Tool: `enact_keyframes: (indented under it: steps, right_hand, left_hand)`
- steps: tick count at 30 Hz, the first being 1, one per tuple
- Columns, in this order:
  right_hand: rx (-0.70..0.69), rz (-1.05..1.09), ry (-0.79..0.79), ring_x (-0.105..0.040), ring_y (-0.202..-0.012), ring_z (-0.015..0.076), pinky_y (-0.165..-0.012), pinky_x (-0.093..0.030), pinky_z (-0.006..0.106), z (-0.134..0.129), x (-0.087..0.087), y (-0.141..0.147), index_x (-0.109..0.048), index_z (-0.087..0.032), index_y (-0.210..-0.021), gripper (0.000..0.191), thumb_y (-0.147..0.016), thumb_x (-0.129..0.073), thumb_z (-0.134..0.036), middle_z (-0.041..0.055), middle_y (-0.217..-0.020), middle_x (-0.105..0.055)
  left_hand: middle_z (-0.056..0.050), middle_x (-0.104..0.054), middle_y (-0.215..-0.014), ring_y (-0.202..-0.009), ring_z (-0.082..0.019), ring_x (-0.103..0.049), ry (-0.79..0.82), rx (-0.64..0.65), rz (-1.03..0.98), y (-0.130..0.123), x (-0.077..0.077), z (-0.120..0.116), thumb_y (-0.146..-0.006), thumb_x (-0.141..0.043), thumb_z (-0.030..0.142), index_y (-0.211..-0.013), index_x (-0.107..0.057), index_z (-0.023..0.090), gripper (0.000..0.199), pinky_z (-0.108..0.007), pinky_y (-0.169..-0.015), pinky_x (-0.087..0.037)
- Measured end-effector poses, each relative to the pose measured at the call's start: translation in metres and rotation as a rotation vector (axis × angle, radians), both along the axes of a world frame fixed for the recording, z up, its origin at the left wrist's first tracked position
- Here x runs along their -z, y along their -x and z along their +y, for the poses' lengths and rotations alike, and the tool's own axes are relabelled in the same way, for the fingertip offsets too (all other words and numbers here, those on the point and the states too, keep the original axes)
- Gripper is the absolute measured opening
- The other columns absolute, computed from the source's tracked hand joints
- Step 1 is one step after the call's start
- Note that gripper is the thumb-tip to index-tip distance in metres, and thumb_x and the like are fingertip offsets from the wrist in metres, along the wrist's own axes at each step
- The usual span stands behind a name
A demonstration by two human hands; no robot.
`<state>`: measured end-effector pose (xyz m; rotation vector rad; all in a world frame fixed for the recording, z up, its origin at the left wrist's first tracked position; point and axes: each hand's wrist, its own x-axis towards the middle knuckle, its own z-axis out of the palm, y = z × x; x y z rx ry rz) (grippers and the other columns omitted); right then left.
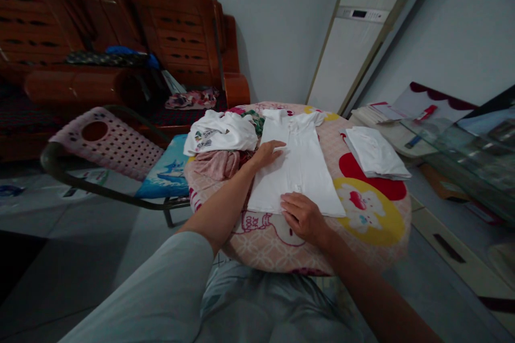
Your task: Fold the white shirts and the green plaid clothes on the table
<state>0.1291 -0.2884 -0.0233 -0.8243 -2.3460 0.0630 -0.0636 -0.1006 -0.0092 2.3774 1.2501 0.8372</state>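
Observation:
A white shirt (303, 155) lies flat on the round table, its collar at the far side and its hem toward me. My left hand (267, 154) rests on the shirt's left upper part, palm down with the fingers stretched out and apart. At the near hem, my right hand (303, 217) touches the fabric with slightly bent, parted fingers. Left of the shirt is a heap with a white printed garment (223, 131) on top of a pink cloth (217, 164). A folded white garment (376, 153) lies on the table's right side.
A patterned cloth (261, 246) covers the table. To the left stands a chair (108, 139) with a blue seat; wooden seating (173, 37) lines the wall behind. A tall white air conditioner (350, 37) stands at the back, and a glass shelf (462, 155) at right.

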Motion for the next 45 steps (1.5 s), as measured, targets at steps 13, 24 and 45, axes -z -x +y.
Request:
enact_keyframes:
  steps: [13, 24, 45]
  right_hand:
    - [0.011, 0.078, 0.063, -0.067, -0.105, 0.0237, -0.096, -0.053, 0.042, -0.003, -0.003, -0.002, -0.071, -0.017, -0.107, 0.022, -0.091, -0.058, -0.023, 0.0129, -0.107, -0.074]
    - [0.237, 0.070, 0.164, -0.069, -0.083, 0.0210, -0.078, -0.053, 0.033, 0.057, -0.033, -0.015, -0.076, -0.019, -0.088, 0.018, -0.088, -0.058, -0.017, 0.0080, -0.088, -0.075]
    - [-0.073, -0.060, 0.185, -0.064, -0.109, 0.0252, -0.094, -0.051, 0.045, 0.087, -0.005, -0.024, -0.079, -0.023, -0.092, 0.016, -0.089, -0.063, -0.025, 0.0085, -0.112, -0.074]
  left_hand:
    - [-0.012, -0.036, -0.156, -0.144, -0.022, -0.034, 0.039, 0.092, 0.340, -0.018, 0.013, -0.007, -0.097, -0.040, 0.040, -0.148, -0.036, 0.015, 0.057, -0.036, -0.118, -0.028]
    - [-0.011, -0.058, -0.139, -0.128, -0.022, -0.054, 0.010, 0.056, 0.172, -0.011, 0.010, -0.008, -0.085, -0.049, 0.018, -0.130, -0.057, 0.013, 0.046, -0.035, -0.112, -0.040]
    - [-0.018, -0.060, -0.133, -0.127, -0.026, -0.055, -0.120, -0.225, 0.363, -0.003, 0.017, 0.008, -0.086, -0.045, 0.005, -0.126, -0.060, 0.009, 0.042, -0.042, -0.109, -0.042]
